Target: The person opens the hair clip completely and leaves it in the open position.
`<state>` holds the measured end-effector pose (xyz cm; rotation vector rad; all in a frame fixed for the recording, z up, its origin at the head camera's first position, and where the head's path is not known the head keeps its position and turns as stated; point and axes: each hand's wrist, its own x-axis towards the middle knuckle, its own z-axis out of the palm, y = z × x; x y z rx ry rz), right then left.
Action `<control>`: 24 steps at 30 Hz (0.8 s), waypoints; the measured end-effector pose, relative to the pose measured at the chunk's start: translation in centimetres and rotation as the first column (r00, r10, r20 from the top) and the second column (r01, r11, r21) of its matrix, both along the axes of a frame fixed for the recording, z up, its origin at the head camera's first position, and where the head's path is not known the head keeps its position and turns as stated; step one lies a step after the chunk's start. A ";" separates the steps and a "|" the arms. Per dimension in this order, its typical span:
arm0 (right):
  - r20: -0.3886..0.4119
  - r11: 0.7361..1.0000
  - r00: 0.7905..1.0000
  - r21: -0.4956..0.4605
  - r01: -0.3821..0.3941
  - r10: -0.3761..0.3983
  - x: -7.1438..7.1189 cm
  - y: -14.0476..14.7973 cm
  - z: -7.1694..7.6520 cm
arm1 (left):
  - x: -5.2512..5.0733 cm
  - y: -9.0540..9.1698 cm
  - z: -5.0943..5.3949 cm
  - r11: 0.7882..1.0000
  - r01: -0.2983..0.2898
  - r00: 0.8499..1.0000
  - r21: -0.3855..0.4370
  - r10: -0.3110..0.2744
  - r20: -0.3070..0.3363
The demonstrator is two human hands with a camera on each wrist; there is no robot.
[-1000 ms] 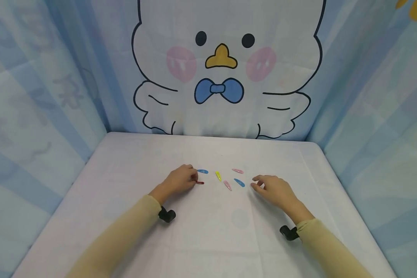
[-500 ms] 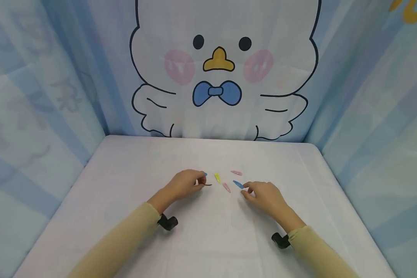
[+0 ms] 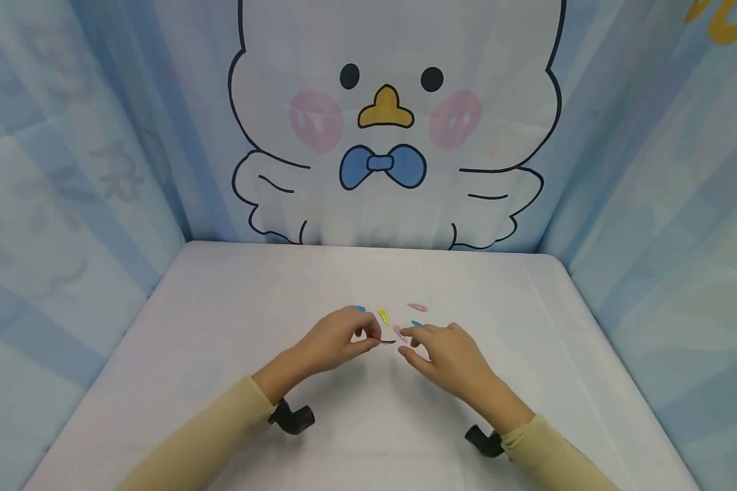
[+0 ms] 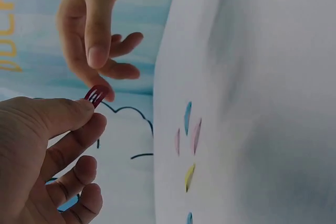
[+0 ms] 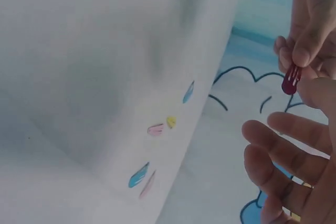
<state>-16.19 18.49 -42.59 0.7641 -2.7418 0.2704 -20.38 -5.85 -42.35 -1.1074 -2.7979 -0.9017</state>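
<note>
Between thumb and forefinger, my left hand [image 3: 340,339] pinches a dark red snap hair clip [image 4: 95,95], held up off the table. The clip's wide end points toward my right hand [image 3: 445,358]. That hand is close by with thumb and fingers apart and holds nothing; in the left wrist view a fingertip lies right by the clip, and I cannot tell whether it touches. Behind the hands on the cloth lie a yellow clip [image 3: 383,316], two pink clips [image 3: 417,307] and two blue clips [image 5: 139,175]. My hands partly cover the blue ones in the head view.
A white cloth covers the table [image 3: 252,279]. At its back edge hangs a curtain [image 3: 381,204] printed with a cartoon bird, and pale blue curtains close in both sides. Each wrist carries a black camera mount [image 3: 293,417].
My left hand has lifted the red clip off the cloth and brought it rightward and nearer. My right hand has moved left toward it, passing the right blue clip.
</note>
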 end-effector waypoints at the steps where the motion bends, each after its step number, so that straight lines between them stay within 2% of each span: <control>1: -0.008 1.000 1.000 -0.005 -0.010 0.010 0.2 -0.1 0.1 | 0.2 0.1 0.1 1.000 0.002 1.000 0.009 -0.002 0.002; 6: -0.081 0.997 0.994 -0.028 -0.073 0.071 0.7 -0.6 0.6 | 1.2 0.4 0.8 0.998 0.005 1.000 0.062 -0.005 0.002; 10: -0.153 0.990 0.983 -0.077 -0.116 0.103 0.7 -0.7 1.0 | 1.9 0.6 1.4 0.996 -0.023 0.999 0.081 0.025 -0.023; 17: -0.176 0.977 0.982 -0.187 -0.103 0.070 0.8 -1.0 2.0 | 2.5 0.8 1.9 0.982 -0.130 0.986 0.134 0.142 -0.083; 20: -0.180 0.967 0.982 -0.234 -0.097 0.054 0.8 -1.2 2.3 | 2.7 0.9 2.3 0.972 -0.182 0.978 0.150 0.195 -0.073; 24: -0.191 0.957 0.981 -0.276 -0.084 0.031 0.8 -1.3 2.4 | 2.9 1.1 2.5 0.962 -0.216 0.972 0.166 0.228 -0.057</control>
